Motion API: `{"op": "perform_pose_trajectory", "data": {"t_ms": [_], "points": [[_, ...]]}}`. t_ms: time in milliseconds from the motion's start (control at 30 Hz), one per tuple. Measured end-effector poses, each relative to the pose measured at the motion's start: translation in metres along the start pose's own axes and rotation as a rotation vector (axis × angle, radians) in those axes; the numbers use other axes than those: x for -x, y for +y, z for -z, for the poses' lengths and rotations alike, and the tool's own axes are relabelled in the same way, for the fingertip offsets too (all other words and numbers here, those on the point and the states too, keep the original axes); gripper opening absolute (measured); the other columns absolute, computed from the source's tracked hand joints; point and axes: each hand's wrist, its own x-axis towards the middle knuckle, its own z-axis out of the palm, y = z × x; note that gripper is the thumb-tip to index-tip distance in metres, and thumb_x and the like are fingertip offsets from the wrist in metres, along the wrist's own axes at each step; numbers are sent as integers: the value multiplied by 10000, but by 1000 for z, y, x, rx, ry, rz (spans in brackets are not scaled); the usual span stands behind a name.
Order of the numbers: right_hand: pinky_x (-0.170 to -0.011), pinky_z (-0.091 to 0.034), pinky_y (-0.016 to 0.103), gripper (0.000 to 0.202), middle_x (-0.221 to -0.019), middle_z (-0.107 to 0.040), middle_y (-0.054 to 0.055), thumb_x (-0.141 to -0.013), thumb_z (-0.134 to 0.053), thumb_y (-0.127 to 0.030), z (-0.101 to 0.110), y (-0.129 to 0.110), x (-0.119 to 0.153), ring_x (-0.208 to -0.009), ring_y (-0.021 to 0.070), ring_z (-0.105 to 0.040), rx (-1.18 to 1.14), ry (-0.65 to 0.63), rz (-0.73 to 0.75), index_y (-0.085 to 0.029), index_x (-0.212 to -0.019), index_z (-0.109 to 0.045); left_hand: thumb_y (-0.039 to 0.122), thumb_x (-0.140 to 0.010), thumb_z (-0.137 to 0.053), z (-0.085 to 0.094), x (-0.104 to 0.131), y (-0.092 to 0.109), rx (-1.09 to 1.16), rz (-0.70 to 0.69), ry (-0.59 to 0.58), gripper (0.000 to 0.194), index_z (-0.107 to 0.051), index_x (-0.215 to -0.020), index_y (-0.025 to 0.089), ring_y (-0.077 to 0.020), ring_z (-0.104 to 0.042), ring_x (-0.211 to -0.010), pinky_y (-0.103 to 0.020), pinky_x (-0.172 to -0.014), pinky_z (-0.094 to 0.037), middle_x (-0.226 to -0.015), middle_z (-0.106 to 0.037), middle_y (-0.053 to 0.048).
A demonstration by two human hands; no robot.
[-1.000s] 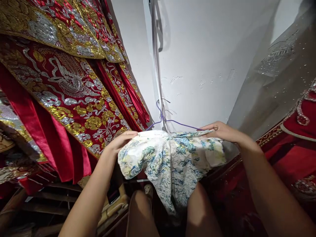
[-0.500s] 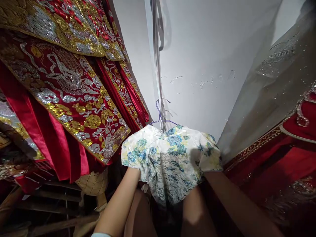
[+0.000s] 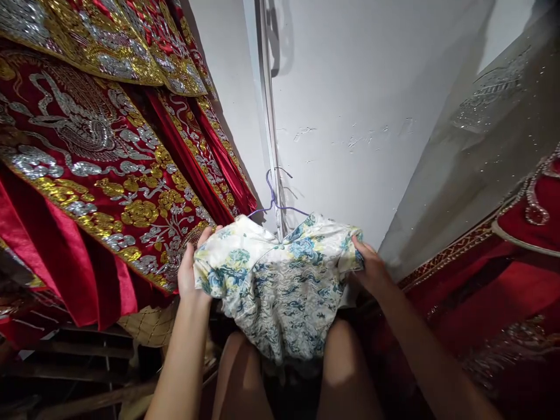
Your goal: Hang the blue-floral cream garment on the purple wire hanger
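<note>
Floral cloth shirt [image 3: 291, 291], wrinkled, matt; embroidered hanging [image 3: 144, 181] glossy, sequinned; purple hanger [image 3: 273, 204] perhaps coated metal.

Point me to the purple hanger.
In the head view, the purple hanger is near the middle, in front of the white wall, its arms running into the neckline of the floral garment.

The person's left hand [image 3: 195, 265] and right hand [image 3: 370, 262] are raised, well apart, fingers curled inward. Both bare forearms reach forward from the lower corners, angled toward each other, above two bare knees.
</note>
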Motion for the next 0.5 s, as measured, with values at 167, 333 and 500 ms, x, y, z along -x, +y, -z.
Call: {"op": "perform_pose_trajectory", "data": {"t_ms": [167,333,500], "points": [[-717,-624,305,622,-1040,-772,62,-722,-794,-587,-15,-42,0,-983,272,-750,1,190,157,-229,-1219,-689,565,-837,-675,-7,-2,22,-217,-75,28,526,-736,-1150,146,-341,-655,-1188,-490,-1080,-485,-1164,-749,-138],[-865,-612,307,696,-1242,-727,62,-762,-770,-561,-40,-61,10,-1161,275,-690,-14,227,187,-254,-1368,-619,524,-759,-785,10,3,16,-601,-167,-61,554,-734,-1170,157,-318,-653,-1172,-419,-1035,-497,-1219,-728,-131],[-975,-566,301,710,-1294,-699,77,-795,-730,-551,-57,-65,23,-1272,263,-622,11,76,193,-233,-1410,-574,497,-829,-716,12,-5,6,-902,-351,-139,453,-716,-1128,156,-274,-656,-1073,-367,-953,-494,-1143,-731,-108]]}}
